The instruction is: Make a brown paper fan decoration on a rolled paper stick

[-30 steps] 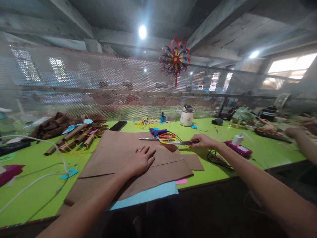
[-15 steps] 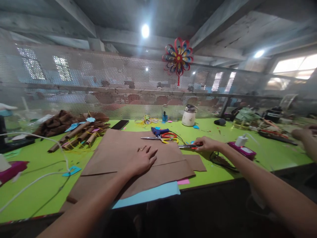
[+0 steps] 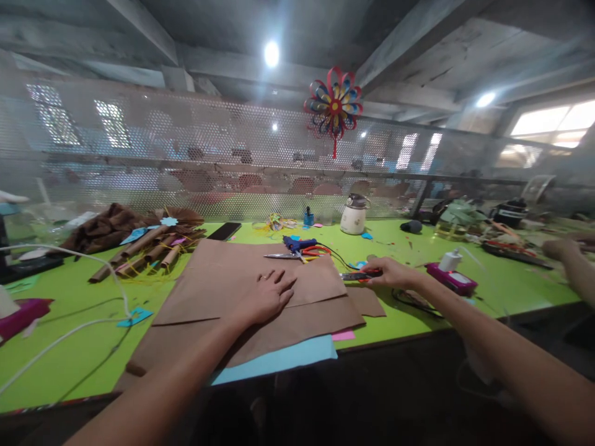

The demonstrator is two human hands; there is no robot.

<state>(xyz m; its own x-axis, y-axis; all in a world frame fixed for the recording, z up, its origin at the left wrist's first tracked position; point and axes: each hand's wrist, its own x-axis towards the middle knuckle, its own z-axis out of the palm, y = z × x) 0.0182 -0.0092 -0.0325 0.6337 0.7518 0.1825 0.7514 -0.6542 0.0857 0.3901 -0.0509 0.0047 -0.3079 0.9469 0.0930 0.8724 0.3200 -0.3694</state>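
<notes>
My left hand [image 3: 268, 297] lies flat with spread fingers on a large folded sheet of brown paper [image 3: 223, 266]. At the sheet's right edge, my right hand [image 3: 390, 272] is closed around a slim dark tool with red parts [image 3: 356, 276]. Its tip points left, at the paper; the fingers hide the rest, so its exact kind is unclear. Silver-bladed scissors [image 3: 281, 256] rest on the sheet's far part, their handles partly covered by the paper's raised edge. A blue glue gun [image 3: 294, 244] lies just behind them.
Rolled brown paper tubes [image 3: 139, 248] and a black phone [image 3: 225, 231] lie at the back left. A white jug [image 3: 353, 215] stands behind. At right is a magenta power strip [image 3: 450, 279] with a plug and cable. Another person's arm [image 3: 574, 263] shows at far right.
The tool in my right hand has shifted slightly right. The paper's right part has risen over the scissors' yellow handle. My left hand stays in place.
</notes>
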